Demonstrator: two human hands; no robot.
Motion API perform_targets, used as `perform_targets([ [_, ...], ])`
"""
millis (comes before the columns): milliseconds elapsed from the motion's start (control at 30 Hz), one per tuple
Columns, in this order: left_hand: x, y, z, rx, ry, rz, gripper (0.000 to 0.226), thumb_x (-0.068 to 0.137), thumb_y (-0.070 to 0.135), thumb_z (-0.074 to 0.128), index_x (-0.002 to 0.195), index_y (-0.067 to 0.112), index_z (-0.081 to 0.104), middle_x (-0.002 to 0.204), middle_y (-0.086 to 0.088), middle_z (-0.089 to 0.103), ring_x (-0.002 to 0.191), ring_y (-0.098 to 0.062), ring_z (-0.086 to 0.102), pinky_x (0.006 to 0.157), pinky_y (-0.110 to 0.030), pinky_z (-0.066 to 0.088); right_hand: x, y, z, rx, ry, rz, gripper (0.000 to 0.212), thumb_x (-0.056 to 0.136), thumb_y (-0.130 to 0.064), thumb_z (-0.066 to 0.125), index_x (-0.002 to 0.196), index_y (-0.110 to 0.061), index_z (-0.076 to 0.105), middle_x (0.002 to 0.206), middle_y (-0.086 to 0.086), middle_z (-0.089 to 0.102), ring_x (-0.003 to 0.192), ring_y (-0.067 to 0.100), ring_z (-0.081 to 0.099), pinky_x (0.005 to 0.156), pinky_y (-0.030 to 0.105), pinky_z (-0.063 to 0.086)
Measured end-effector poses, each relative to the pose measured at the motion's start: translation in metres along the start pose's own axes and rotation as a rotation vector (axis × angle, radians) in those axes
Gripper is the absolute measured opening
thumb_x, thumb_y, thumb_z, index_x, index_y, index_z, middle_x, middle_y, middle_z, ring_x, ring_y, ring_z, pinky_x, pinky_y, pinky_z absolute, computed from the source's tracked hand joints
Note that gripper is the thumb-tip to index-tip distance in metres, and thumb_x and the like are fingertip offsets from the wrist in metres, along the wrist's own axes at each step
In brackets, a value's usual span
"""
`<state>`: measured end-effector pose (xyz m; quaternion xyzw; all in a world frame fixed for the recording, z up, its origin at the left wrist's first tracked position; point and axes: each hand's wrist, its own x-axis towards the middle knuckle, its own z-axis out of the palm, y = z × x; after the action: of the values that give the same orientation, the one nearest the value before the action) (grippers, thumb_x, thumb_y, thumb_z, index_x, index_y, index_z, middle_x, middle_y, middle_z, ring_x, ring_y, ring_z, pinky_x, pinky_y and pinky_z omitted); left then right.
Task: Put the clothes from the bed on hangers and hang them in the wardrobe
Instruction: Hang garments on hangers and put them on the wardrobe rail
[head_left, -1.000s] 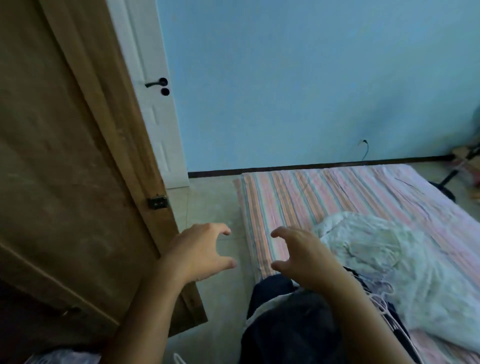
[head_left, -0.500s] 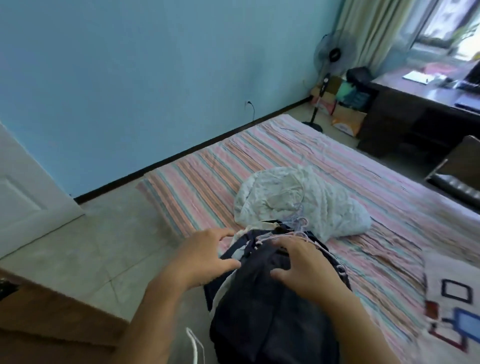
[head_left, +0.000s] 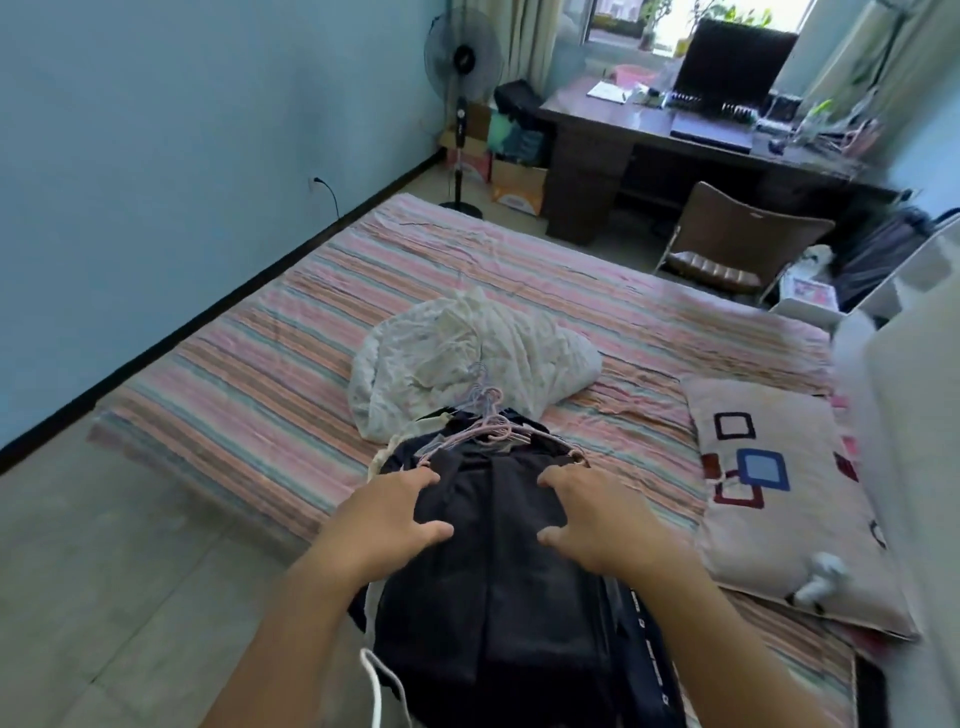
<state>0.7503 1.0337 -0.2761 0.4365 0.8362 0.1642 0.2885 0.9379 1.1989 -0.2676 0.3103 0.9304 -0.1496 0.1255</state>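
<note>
Clothes (head_left: 498, 561), a dark stack already on pale hangers (head_left: 485, 423), lie at the near edge of the striped bed (head_left: 270, 395). Left hand (head_left: 387, 519) and right hand (head_left: 592, 519) reach over its two sides, fingers spread and slightly curled, grasping nothing yet. Lifted unevenly, the stack could slide apart, and hooks may snag the white bundle (head_left: 467, 358) touching them.

Two hands (head_left: 498, 519), one pillow (head_left: 789, 499), one fan (head_left: 462, 67), one chair (head_left: 737, 239).
</note>
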Motion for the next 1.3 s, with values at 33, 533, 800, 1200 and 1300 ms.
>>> perform_targets([
  [33,0.007,0.002,0.004,0.014,-0.018,0.005,0.064,0.082,0.05,0.07,0.14,0.032,0.047,0.137,0.005,0.056,0.115,-0.016,0.059,0.095,-0.034,0.046,0.001,0.006,0.004,0.013,-0.007,0.009,0.05,0.085,-0.041,0.066,0.127,-0.017,0.052,0.127,0.003,0.056,0.118,0.026,0.053,0.094,0.041,0.048],
  [533,0.177,0.012,0.067,0.259,-0.097,-0.09,0.051,0.09,0.047,0.06,0.136,0.03,0.048,0.131,0.005,0.06,0.117,-0.021,0.058,0.089,-0.035,0.048,0.119,0.12,0.022,0.027,-0.085,0.037,0.044,0.093,-0.039,0.06,0.129,-0.017,0.049,0.135,0.001,0.05,0.121,0.025,0.051,0.092,0.039,0.049],
  [800,0.257,-0.032,0.114,0.252,-0.053,-0.218,0.04,0.093,0.043,0.057,0.132,0.031,0.055,0.127,0.007,0.063,0.115,-0.019,0.059,0.089,-0.036,0.048,0.208,0.172,0.054,0.022,-0.101,0.013,0.034,0.094,-0.038,0.057,0.122,-0.02,0.052,0.127,-0.002,0.054,0.117,0.022,0.053,0.087,0.037,0.05],
  [1200,0.363,-0.091,0.174,0.227,-0.051,-0.363,0.042,0.09,0.033,0.064,0.128,0.018,0.056,0.125,-0.006,0.062,0.114,-0.03,0.058,0.091,-0.042,0.051,0.324,0.22,0.159,0.046,-0.171,0.108,0.035,0.093,-0.03,0.06,0.124,-0.016,0.05,0.125,0.005,0.057,0.113,0.03,0.053,0.078,0.037,0.042],
  [1300,0.378,-0.1,0.189,0.219,-0.099,-0.391,0.048,0.09,0.03,0.065,0.133,0.015,0.05,0.131,-0.007,0.054,0.121,-0.03,0.052,0.094,-0.044,0.048,0.341,0.226,0.192,0.101,-0.16,0.173,0.042,0.093,-0.026,0.062,0.131,-0.015,0.047,0.132,0.006,0.054,0.12,0.03,0.051,0.09,0.039,0.044],
])
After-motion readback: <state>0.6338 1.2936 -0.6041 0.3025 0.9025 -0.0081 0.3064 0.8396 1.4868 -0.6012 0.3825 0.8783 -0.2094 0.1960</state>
